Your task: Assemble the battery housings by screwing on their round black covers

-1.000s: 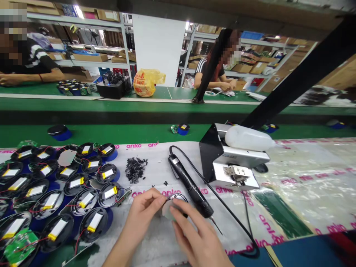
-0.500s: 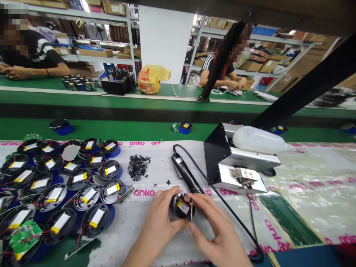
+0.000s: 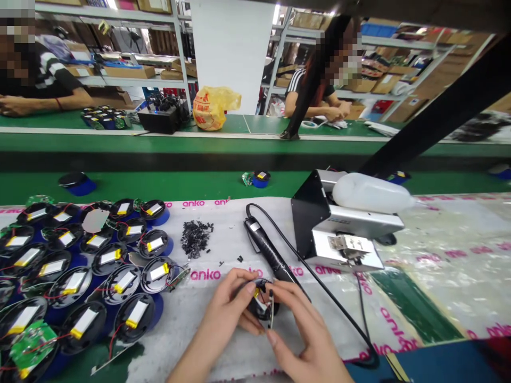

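Observation:
Low in the middle of the head view, my left hand (image 3: pixel 233 306) grips a round black housing (image 3: pixel 261 308) with a battery cell showing inside it. My right hand (image 3: pixel 301 322) pinches a thin circuit board (image 3: pixel 272 309), seen nearly edge-on at the housing's right side. Part of the housing is hidden behind my fingers. Just beyond the hands lies a black electric screwdriver-like tool (image 3: pixel 271 255) with a cord. To the left, several similar blue-sided housings (image 3: pixel 85 322) hold white battery cells with yellow ends and red wires.
A heap of small black pieces (image 3: pixel 195 238) lies on the white wrap. A metal machine (image 3: pixel 339 234) with a white plastic bottle (image 3: pixel 371 192) stands at right. Across the bench are a yellow bag (image 3: pixel 211 109), a black box (image 3: pixel 162 118) and two people. A dark post (image 3: pixel 305 90) rises beyond the machine.
My left thumb has moved from the housing's near edge up over its top. The circuit board in my right hand has shifted slightly, staying upright beside the housing. The view has moved slightly.

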Demonstrator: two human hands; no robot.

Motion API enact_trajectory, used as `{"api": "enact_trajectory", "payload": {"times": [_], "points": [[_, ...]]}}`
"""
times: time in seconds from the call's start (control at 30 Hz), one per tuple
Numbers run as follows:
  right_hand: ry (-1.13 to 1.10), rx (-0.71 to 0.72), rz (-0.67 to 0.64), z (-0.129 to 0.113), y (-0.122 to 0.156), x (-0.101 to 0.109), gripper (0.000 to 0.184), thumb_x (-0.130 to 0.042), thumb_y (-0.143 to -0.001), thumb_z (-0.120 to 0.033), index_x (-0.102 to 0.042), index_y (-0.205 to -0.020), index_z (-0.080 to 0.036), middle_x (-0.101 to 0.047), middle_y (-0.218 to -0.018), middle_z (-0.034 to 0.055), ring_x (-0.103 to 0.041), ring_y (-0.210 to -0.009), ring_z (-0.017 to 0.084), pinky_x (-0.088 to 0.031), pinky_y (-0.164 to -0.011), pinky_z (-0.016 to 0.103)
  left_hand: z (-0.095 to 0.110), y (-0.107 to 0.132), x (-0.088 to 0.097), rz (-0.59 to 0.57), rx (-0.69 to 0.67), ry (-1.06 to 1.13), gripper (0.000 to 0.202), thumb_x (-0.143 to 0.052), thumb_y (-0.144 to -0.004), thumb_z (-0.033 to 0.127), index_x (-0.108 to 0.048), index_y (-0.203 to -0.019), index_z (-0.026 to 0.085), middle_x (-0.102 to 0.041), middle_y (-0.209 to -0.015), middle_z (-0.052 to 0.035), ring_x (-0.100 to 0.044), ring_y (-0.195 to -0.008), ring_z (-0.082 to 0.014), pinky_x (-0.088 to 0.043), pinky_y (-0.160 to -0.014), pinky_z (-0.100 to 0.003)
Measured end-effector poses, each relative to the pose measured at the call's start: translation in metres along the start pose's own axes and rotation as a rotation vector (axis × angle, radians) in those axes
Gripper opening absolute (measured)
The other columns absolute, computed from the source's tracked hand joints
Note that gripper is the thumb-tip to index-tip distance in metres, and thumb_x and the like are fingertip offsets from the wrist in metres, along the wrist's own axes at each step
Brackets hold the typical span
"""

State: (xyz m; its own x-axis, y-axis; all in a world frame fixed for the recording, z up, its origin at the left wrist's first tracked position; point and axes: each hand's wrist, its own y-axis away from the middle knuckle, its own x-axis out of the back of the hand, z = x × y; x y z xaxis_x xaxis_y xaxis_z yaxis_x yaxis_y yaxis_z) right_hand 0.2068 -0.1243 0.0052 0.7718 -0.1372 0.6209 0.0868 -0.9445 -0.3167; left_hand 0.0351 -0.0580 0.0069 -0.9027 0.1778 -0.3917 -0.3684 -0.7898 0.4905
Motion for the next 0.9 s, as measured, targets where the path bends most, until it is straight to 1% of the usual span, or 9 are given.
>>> {"api": "enact_trajectory", "payload": {"times": [0.13,0.17,0.23,0.3,0.33,0.53,0.7,0.8,0.9], "points": [[0.024,-0.006,-0.023,0.002,0.004,-0.001,0.051,-0.061,-0.088,-0.020,-0.054,-0.137,-0.029,-0.060,-0.134,0.0085,-0.064,-0.122,0.021,-0.055,-0.099,0.026,0.004,-0.006,-0.009,0.055,0.022,-0.137,0.050,-0.078,-0.073,0.048,-0.064,-0.113,0.022,-0.071,-0.126,-0.0130,-0.063,-0.034,-0.0106,-0.047,-0.031,-0.021],[0.027,0.006,-0.024,0.002,0.004,0.000,0.052,-0.061,-0.086,-0.019,-0.054,-0.137,-0.029,-0.061,-0.133,0.0082,-0.064,-0.122,0.021,-0.054,-0.100,0.026,0.005,-0.007,-0.011,0.065,0.028,-0.186,0.048,-0.075,-0.076,0.045,-0.065,-0.116,0.021,-0.074,-0.119,-0.0129,-0.061,-0.033,-0.0103,-0.045,-0.031,-0.020],[0.033,0.039,-0.015,0.002,0.004,0.000,0.054,-0.061,-0.084,-0.017,-0.053,-0.137,-0.028,-0.061,-0.131,0.0080,-0.064,-0.122,0.021,-0.054,-0.101,0.026,0.008,-0.008,-0.013,0.079,0.031,-0.277,0.041,-0.070,-0.079,0.037,-0.068,-0.115,0.017,-0.078,-0.083,-0.0080,-0.057,-0.031,-0.0109,-0.039,-0.028,-0.018],[0.051,0.061,0.005,0.002,0.004,0.001,0.055,-0.060,-0.085,-0.016,-0.052,-0.138,-0.027,-0.060,-0.131,0.0084,-0.063,-0.122,0.021,-0.053,-0.102,0.027,0.011,-0.009,-0.014,0.092,0.017,-0.337,0.031,-0.070,-0.079,0.031,-0.072,-0.106,0.016,-0.067,-0.054,-0.0002,-0.052,-0.029,-0.0109,-0.032,-0.026,-0.015],[0.060,0.067,0.011,0.003,0.005,0.001,0.055,-0.060,-0.086,-0.016,-0.052,-0.139,-0.027,-0.060,-0.131,0.0085,-0.063,-0.122,0.021,-0.053,-0.102,0.027,0.012,-0.009,-0.014,0.097,0.005,-0.355,0.028,-0.071,-0.077,0.029,-0.072,-0.102,0.016,-0.063,-0.049,0.0020,-0.051,-0.029,-0.0106,-0.030,-0.026,-0.015],[0.131,0.062,0.030,0.000,0.006,0.000,0.054,-0.056,-0.093,-0.017,-0.045,-0.146,-0.025,-0.059,-0.132,0.0092,-0.062,-0.122,0.020,-0.053,-0.103,0.026,0.008,-0.005,-0.012,0.072,-0.068,-0.406,0.027,-0.068,-0.078,0.031,-0.071,-0.102,0.018,-0.066,-0.058,0.0011,-0.051,-0.031,-0.0109,-0.036,-0.028,-0.017],[0.216,0.138,-0.037,-0.007,-0.002,0.002,0.047,-0.053,-0.097,-0.014,-0.050,-0.142,-0.026,-0.059,-0.138,0.0073,-0.056,-0.129,0.021,-0.054,-0.105,0.030,-0.004,0.001,-0.013,0.150,-0.125,-0.375,0.024,-0.070,-0.077,0.031,-0.072,-0.098,0.018,-0.061,-0.051,0.0028,-0.050,-0.031,-0.0122,-0.036,-0.029,-0.018],[0.326,0.189,-0.137,-0.008,-0.006,0.007,0.048,-0.048,-0.100,-0.015,-0.049,-0.146,-0.027,-0.056,-0.143,0.0062,-0.052,-0.133,0.023,-0.056,-0.102,0.032,-0.007,0.002,-0.009,0.102,-0.073,-0.243,0.039,-0.072,-0.077,0.038,-0.072,-0.108,0.015,-0.058,-0.044,0.0039,-0.050,-0.032,-0.0129,-0.040,-0.032,-0.019],[0.417,0.263,-0.213,-0.008,-0.009,0.011,0.052,-0.045,-0.097,-0.010,-0.049,-0.148,-0.023,-0.055,-0.145,0.0083,-0.049,-0.136,0.025,-0.058,-0.100,0.037,-0.005,0.003,0.002,-0.003,0.019,-0.062,0.070,-0.077,-0.072,0.044,-0.064,-0.130,0.008,-0.070,-0.052,-0.0018,-0.063,-0.042,-0.0164,-0.053,-0.044,-0.023]]}}
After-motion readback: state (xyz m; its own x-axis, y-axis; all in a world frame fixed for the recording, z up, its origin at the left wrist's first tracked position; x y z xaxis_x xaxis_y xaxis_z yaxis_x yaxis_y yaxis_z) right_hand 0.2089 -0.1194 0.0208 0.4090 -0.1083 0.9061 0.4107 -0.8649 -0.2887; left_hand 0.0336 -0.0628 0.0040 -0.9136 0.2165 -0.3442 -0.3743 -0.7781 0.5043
